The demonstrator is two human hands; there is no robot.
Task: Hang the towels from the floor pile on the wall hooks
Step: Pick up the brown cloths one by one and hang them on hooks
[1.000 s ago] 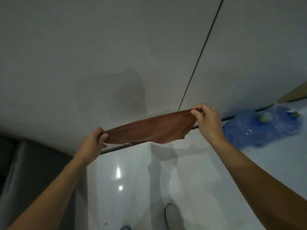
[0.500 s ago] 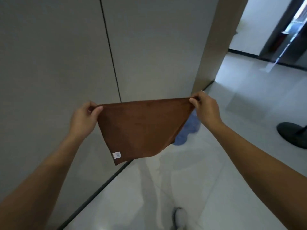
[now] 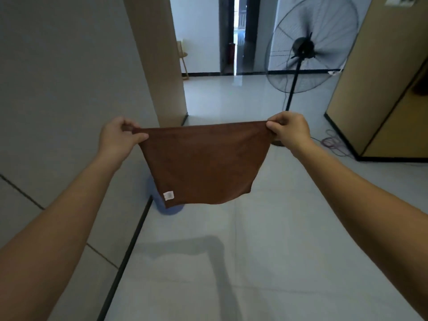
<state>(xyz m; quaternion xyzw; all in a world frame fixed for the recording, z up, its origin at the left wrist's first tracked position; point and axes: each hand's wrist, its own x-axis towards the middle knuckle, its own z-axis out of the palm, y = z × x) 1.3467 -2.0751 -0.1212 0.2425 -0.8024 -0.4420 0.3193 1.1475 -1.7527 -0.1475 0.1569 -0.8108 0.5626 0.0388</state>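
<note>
A brown towel [image 3: 203, 163] hangs spread out in front of me, its top edge stretched level at chest height. My left hand [image 3: 119, 137] pinches its top left corner. My right hand [image 3: 289, 128] pinches its top right corner. A small white label [image 3: 168, 195] shows at the towel's lower left. No wall hooks and no floor pile are in view.
A grey wall [image 3: 58, 89] runs along my left, ending at a beige pillar [image 3: 162, 54]. A blue water bottle [image 3: 169, 208] lies on the floor behind the towel. A standing fan [image 3: 301, 47] and a beige cabinet [image 3: 375, 89] with cables [image 3: 332, 143] stand ahead right.
My view has swung from the wall and floor round to the corridor. The towel, held bunched and nearly flat before, now hangs down spread open between both hands.
</note>
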